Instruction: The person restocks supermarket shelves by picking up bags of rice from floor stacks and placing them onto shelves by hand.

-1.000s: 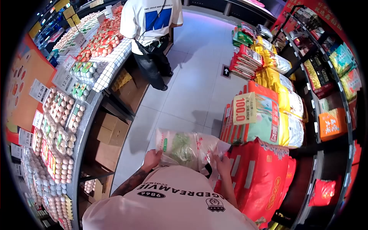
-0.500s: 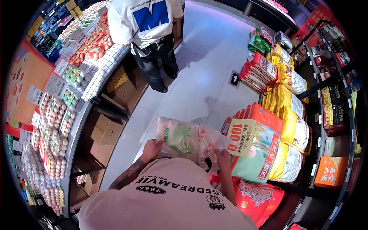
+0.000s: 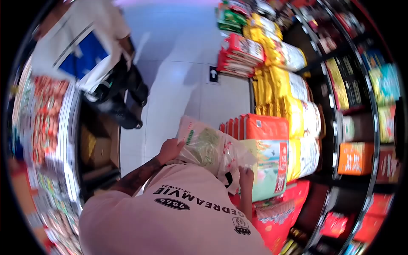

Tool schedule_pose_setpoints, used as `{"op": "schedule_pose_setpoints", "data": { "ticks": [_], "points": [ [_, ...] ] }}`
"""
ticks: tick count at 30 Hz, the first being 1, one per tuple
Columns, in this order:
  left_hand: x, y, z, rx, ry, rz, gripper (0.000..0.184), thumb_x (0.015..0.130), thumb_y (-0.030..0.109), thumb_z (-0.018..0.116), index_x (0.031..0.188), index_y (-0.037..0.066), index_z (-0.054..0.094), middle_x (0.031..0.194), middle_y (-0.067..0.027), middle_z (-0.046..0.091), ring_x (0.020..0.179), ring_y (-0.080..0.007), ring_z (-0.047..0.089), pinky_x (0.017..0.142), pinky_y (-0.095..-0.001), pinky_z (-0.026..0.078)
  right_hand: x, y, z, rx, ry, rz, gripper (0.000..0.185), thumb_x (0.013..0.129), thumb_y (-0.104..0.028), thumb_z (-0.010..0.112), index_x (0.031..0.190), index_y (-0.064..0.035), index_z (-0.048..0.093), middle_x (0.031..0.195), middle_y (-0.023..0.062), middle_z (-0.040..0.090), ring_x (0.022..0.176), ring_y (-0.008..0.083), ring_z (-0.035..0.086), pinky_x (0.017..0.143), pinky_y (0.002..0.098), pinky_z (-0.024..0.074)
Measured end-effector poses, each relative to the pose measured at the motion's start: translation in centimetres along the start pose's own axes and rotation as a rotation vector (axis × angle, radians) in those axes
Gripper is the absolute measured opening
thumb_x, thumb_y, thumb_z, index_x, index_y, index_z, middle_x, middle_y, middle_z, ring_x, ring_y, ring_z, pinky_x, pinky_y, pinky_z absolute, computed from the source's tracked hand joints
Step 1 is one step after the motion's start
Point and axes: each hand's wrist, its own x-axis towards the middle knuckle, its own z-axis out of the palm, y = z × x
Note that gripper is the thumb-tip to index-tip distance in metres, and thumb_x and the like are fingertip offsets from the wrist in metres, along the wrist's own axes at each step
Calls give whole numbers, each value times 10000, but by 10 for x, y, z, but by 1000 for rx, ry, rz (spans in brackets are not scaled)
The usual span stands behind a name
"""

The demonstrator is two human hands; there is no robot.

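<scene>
Forearms [image 3: 138,175] reached forward from either side of a pale shirt [image 3: 170,225], the left slanting inward and tattooed, the right nearly upright in view. Counted: one translucent plastic bag [image 3: 204,146] with greenish contents, one orange box [image 3: 356,158] on the shelf [image 3: 335,127] at right, one floor sign [image 3: 213,74] with a white arrow, and one other person [image 3: 87,53] at upper left. The bag was tilted, in front of the shirt and between the hands. The left hand [image 3: 171,150] was closed on the bag's left edge; the right hand [image 3: 246,175] gripped its loose right end, fingers curled, beside a green-and-red sack [image 3: 268,163].
</scene>
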Motion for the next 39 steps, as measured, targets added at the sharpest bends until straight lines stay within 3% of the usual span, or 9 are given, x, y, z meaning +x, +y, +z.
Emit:
{"op": "schedule_pose_setpoints", "data": {
  "ticks": [5,6,11,17,24,31,33,35,39],
  "points": [
    [82,8,-25,-12,-122,-72,443,871,376,469,766,-28,616,721,-246,597,724,-418,583,632,-470,439,62,-56,17,-16,57,54,331,798,-269,634,728,49,575,574,97,531,537,149,478,522,333,392],
    [98,8,-29,-4,-118,-76,441,871,373,469,765,-29,616,717,-246,596,720,-416,585,624,-467,437,80,-64,16,-41,-29,113,369,786,-320,626,756,45,580,645,173,579,598,302,573,597,389,449],
    [194,9,-26,-54,-21,-70,440,875,358,472,754,-41,613,650,-220,591,632,-350,607,572,-435,428,192,-91,36,-22,-67,58,379,792,-342,597,808,37,602,765,219,618,754,363,609,702,432,461],
    [289,71,-51,-45,77,-156,457,884,351,478,724,-59,600,581,-132,577,544,-206,564,522,-372,417,352,-150,31,-77,-130,-124,391,793,-351,620,785,39,597,681,215,590,650,294,604,595,397,450],
    [402,159,-37,26,93,-154,458,871,342,463,722,-74,585,617,-223,572,564,-327,569,544,-425,410,457,-173,-14,52,-106,-6,430,785,-365,618,761,62,582,675,221,581,640,302,593,609,393,454],
    [589,205,15,89,-209,153,463,867,361,486,741,-69,601,624,-227,579,602,-360,592,547,-437,416,520,-145,-54,86,100,226,421,787,-368,629,756,49,591,697,226,594,653,350,588,608,404,453],
    [638,260,24,192,-334,227,453,865,359,499,717,-57,602,630,-231,583,612,-376,595,552,-447,418,538,-128,-57,157,216,367,422,799,-360,635,765,58,592,667,175,599,624,237,591,585,359,451],
    [678,322,37,251,-445,293,446,864,352,503,694,-50,597,632,-234,583,609,-391,590,555,-455,417,543,-136,-71,232,314,497,501,777,-423,620,771,77,597,697,241,599,685,347,613,629,416,463],
    [744,412,72,348,-566,656,480,860,389,509,715,-61,596,689,-251,589,693,-416,581,627,-480,434,541,-134,-87,377,532,636,429,793,-354,618,820,74,594,691,160,595,642,208,581,582,342,450]
  ]
}}
